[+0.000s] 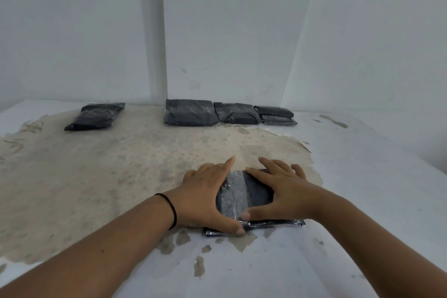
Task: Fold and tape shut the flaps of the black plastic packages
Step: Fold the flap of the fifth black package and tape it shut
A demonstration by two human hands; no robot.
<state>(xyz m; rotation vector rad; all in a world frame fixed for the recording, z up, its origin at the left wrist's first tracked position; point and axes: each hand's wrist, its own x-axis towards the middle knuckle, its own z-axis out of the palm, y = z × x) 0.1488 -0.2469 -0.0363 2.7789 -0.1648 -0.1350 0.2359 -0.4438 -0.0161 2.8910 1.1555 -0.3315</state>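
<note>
You are pressing down on a black package (244, 195) that lies on the worn table (350, 176) just in front of you, and a strip of clear tape (235, 191) already runs across its top from far to near. Judging by that, you are smoothing the tape over a folded flap. Your left hand (205, 197) lies flat on the package's left side, fingers straight, thumb reaching to its near edge. Your right hand (278, 197) lies flat over its right side, fingers spread, thumb near the tape's near end. Neither hand grips anything. A shiny flap edge (273, 223) sticks out on the near side; next, you probably need to fold and tape it. The other packages (191, 112) sit along the far wall, one apart (95, 116) at far left.
</note>
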